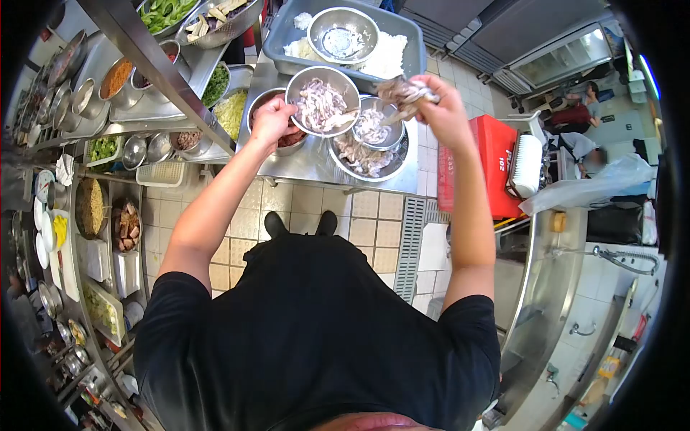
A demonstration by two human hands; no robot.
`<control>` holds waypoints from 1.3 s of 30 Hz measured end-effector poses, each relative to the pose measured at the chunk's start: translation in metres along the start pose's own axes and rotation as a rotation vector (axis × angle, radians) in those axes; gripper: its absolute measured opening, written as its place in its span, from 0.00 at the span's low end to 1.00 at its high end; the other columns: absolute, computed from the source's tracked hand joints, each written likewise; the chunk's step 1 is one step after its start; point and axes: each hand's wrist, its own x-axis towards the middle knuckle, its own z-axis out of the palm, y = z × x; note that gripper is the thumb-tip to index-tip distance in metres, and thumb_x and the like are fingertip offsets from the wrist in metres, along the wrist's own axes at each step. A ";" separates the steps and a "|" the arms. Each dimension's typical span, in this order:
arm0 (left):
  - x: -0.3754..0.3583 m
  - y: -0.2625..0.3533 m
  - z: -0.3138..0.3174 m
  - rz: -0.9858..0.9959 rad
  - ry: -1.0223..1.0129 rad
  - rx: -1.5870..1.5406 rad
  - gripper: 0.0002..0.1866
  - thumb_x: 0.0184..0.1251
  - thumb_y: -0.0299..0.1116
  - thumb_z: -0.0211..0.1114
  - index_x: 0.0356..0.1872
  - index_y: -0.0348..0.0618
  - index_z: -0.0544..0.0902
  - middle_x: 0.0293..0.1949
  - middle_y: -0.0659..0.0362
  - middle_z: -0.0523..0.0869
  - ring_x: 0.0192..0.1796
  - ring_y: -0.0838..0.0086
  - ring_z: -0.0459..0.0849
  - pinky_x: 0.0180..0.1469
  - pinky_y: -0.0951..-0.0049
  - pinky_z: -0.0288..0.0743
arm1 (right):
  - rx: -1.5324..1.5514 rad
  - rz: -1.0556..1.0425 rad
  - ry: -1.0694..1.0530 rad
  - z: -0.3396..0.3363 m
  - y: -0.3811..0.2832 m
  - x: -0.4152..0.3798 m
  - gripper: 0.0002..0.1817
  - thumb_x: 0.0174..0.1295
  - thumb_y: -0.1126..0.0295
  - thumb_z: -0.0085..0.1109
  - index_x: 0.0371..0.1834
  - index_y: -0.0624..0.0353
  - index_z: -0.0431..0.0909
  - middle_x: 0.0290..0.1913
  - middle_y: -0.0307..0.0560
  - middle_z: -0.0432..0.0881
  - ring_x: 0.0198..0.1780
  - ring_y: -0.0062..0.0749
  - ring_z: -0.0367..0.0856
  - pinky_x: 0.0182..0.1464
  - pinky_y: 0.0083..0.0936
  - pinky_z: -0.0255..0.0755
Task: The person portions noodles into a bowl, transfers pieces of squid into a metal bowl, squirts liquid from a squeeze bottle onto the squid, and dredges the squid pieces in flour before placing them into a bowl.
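Note:
My left hand point(274, 121) grips the rim of a metal bowl point(291, 88) that has pale, purplish squid pieces point(321, 105) in it. Raised at the right, my right hand point(444, 109) is closed around a clump of squid point(407, 95). Below and between the hands, a smaller metal bowl point(397, 133) with more squid rests over a wide metal basin point(404, 167) that also contains squid. Partly hidden behind my left hand is another metal bowl point(252, 108) with dark reddish contents.
A grey tub point(280, 36) at the back of the steel table point(287, 167) holds white grains and a metal bowl point(343, 34). Shelves of ingredient bowls line the left. A red crate point(491, 169) stands at the right. Other people point(578, 111) are far right.

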 end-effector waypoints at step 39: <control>-0.053 0.120 -0.027 0.137 0.113 -0.169 0.03 0.66 0.27 0.58 0.32 0.40 0.75 0.35 0.55 0.83 0.36 0.69 0.85 0.34 0.73 0.86 | 0.141 0.348 -0.062 0.096 0.167 0.069 0.13 0.59 0.74 0.52 0.44 0.71 0.77 0.21 0.47 0.80 0.15 0.24 0.75 0.18 0.23 0.69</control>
